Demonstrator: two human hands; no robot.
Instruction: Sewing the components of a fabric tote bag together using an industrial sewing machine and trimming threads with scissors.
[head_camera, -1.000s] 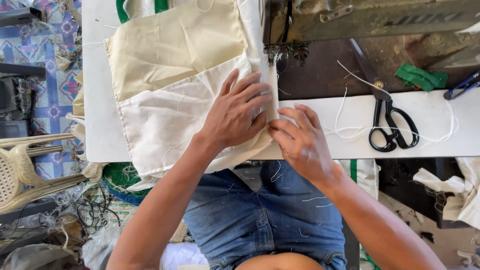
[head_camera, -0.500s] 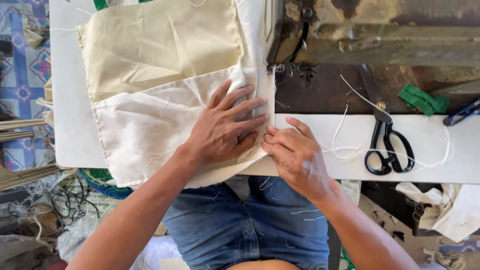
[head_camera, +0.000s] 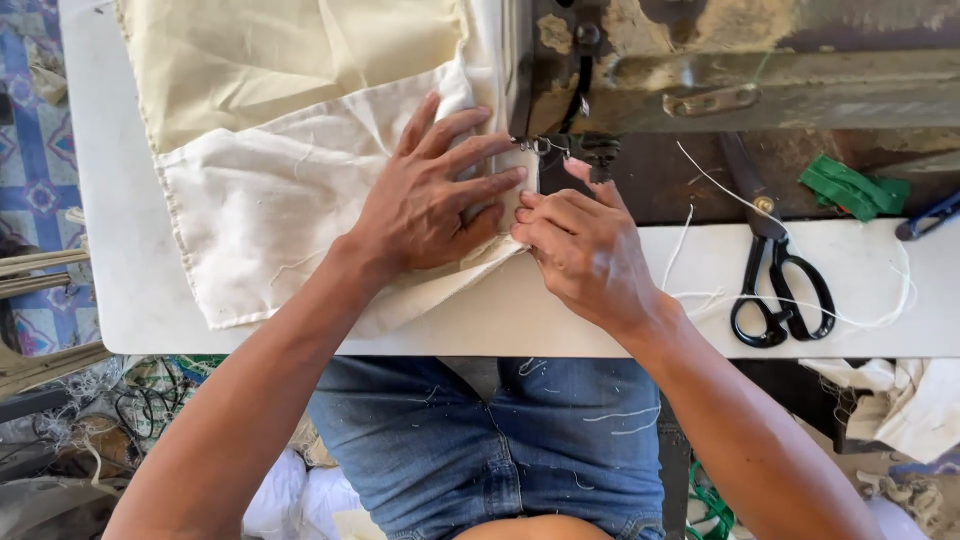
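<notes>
The left hand (head_camera: 425, 205) is being laid flat on the cream cloth (head_camera: 270, 200), grip spread wide, fingers fanned toward 2 o'clock, palm pressing the fabric to the white table (head_camera: 110, 250). Nothing is being pinched by it; the cloth is only being held down. The right hand (head_camera: 580, 250) is being kept just beside it at 3 o'clock, grip pressed together, fingertips bunched on the cloth's folded edge close under the needle area (head_camera: 560, 148) of the sewing machine (head_camera: 740, 70). Whether the edge is actually being pinched between thumb and finger cannot be told.

The worn, dull-metal sewing machine is sitting at 12 to 2 o'clock of the hands, its head overhanging the cloth edge and blocking the view beyond the fingertips. Black-handled scissors (head_camera: 775, 280) are lying on the table at 3 o'clock of the right hand, well apart, blades pointing to 11 o'clock. White thread (head_camera: 690, 240) is being trailed loosely between the right hand and the scissors. A folded green strip (head_camera: 850, 188) is lying at 2 o'clock, on the dark machine bed. A blue handle (head_camera: 930, 215) is showing at the right edge.

The cloth is spreading from under the left hand toward 9 to 12 o'clock, a yellower panel (head_camera: 290, 50) overlapping it at the top; its near corner is hanging toward the table's front edge. Blue denim shorts (head_camera: 500, 450) are seen below the table.
</notes>
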